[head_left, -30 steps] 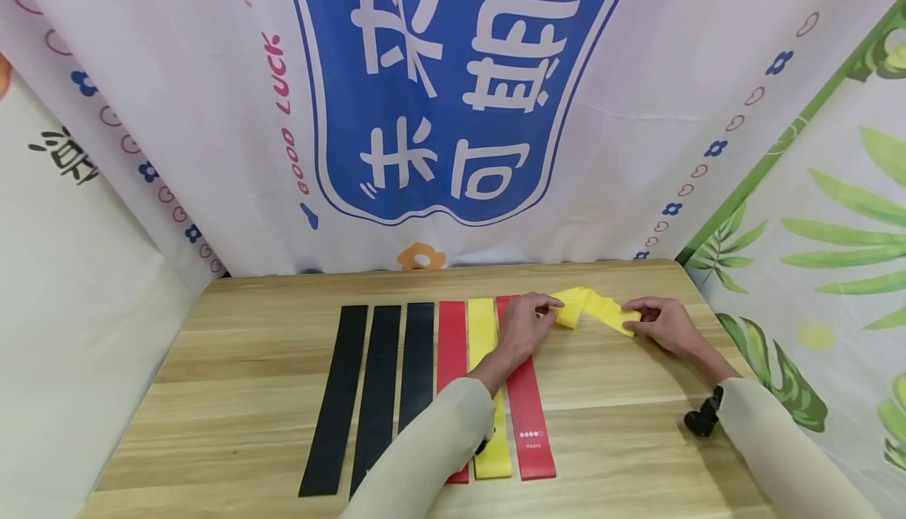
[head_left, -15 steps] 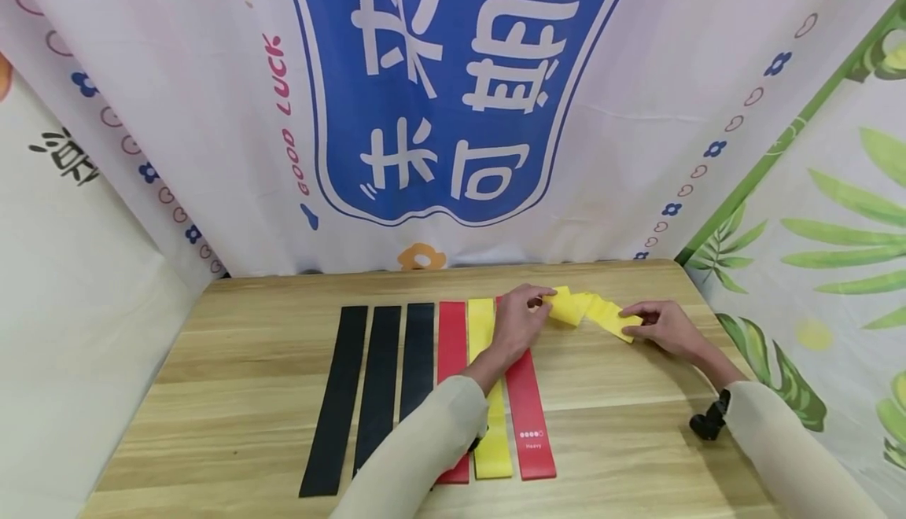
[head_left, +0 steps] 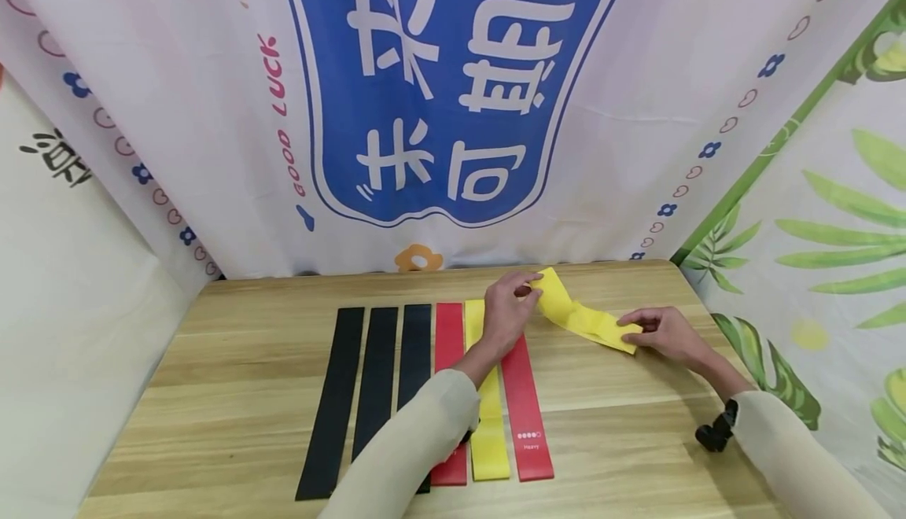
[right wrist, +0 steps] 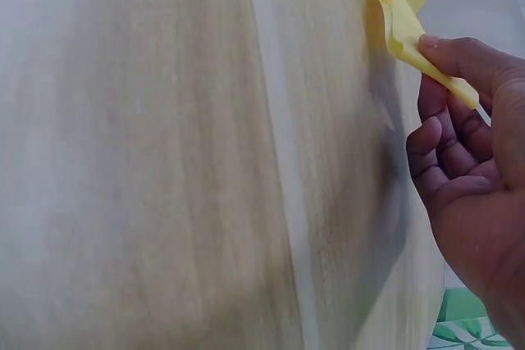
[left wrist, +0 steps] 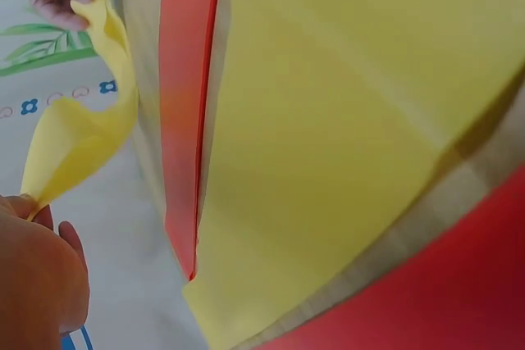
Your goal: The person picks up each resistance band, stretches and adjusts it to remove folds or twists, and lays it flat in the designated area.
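Observation:
A twisted yellow resistance band (head_left: 582,316) stretches loosely between my two hands above the back right of the table. My left hand (head_left: 506,311) pinches its left end, which points up toward the back edge. The band's other end is pinched between thumb and fingers of my right hand (head_left: 665,334); the right wrist view shows that end folded (right wrist: 418,59). Under my left arm lie a flat yellow band (head_left: 490,425) and a red band (head_left: 527,409) marked "Heavy". The left wrist view shows the held band curling between both hands (left wrist: 82,133).
Left of these lie another red band (head_left: 449,330) and three black bands (head_left: 340,385), roughly parallel on the wooden table (head_left: 212,393). A printed curtain (head_left: 602,189) hangs behind the table's back edge, and a leaf-patterned cloth (head_left: 835,283) hangs on the right.
My left hand has moved a little left and up, raising its end of the yellow band. The band is more spread out and its middle has sunk. The right hand stays nearly in place.

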Motion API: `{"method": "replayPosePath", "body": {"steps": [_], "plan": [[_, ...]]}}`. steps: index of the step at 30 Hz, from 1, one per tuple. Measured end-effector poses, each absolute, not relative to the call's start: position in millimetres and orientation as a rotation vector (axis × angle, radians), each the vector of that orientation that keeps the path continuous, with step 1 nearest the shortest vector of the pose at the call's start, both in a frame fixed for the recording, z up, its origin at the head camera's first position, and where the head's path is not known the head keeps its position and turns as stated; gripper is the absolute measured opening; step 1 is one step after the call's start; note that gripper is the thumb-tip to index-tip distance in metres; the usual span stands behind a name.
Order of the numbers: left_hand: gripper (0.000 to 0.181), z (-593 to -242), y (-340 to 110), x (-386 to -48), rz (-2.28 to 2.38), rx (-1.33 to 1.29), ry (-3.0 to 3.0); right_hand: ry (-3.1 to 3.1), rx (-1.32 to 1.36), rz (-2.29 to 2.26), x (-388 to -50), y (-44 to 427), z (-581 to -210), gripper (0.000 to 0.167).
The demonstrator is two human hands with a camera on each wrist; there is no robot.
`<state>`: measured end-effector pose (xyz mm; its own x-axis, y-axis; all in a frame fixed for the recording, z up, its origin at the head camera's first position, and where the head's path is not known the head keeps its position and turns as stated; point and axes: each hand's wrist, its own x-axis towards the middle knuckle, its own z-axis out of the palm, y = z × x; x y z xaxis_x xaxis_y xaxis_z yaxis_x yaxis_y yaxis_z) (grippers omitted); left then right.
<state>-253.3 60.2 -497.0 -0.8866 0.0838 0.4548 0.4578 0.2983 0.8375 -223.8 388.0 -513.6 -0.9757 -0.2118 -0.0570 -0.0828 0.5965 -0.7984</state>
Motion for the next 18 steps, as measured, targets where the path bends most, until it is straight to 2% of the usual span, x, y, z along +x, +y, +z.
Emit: {"method": "replayPosePath", "body": {"steps": [9,14,18], "plan": [[0.03,-495.0,57.7,-258.0,-1.686,-0.409,-2.211,2.699,-0.271,-1.22,-208.4,386.6,-511.2,0.024],[0.029,-494.8,57.3,-261.1,-1.749,-0.347,-2.158,2.684,-0.344,-1.281,-196.8,386.1,-513.4,0.014],[0.028,-496.2,57.0,-264.4,-1.797,-0.264,-2.123,2.632,-0.403,-1.368,-188.7,386.1,-516.1,0.013]]}}
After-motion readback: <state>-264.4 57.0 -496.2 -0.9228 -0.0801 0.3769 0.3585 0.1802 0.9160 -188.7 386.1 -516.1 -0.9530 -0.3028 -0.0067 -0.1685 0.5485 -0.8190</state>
